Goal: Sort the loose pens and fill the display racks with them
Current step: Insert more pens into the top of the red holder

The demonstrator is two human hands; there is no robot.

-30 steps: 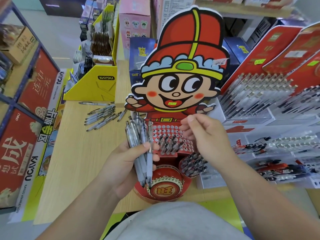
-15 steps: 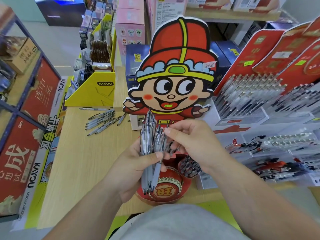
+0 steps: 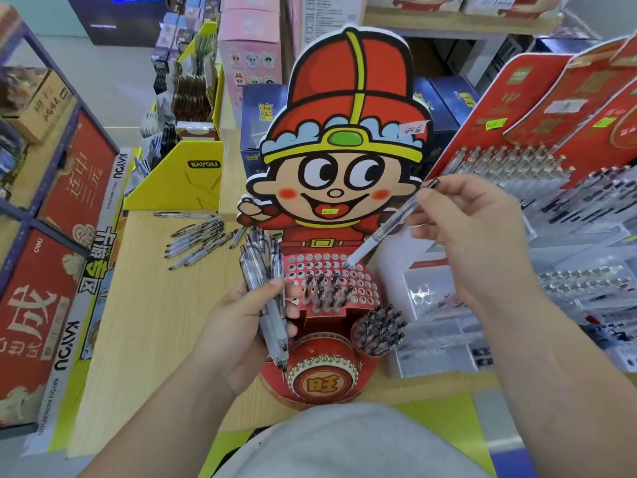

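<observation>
A red cartoon-figure pen rack (image 3: 344, 201) stands at the table's near edge, its holed panel (image 3: 362, 288) holding several pens in the lower rows. My left hand (image 3: 241, 326) grips a bundle of clear pens (image 3: 262, 281) upright just left of the panel. My right hand (image 3: 472, 232) pinches a single clear pen (image 3: 386, 229), tilted, with its tip at a hole in the panel's upper right. A round cup (image 3: 379, 329) on the rack's right side is full of pens. Several loose pens (image 3: 200, 241) lie on the table behind my left hand.
A wooden table (image 3: 148, 322) carries a yellow KAYOU display box (image 3: 186, 181) at the back left. Red-backed pen racks (image 3: 517, 139) and clear trays (image 3: 437, 326) of pens crowd the right. Red posters (image 3: 41, 305) line the shelving on the left.
My right hand drew one pen out of the bundle, moved up and right, and now points its tip at the holed panel. My left hand lowered slightly with the bundle.
</observation>
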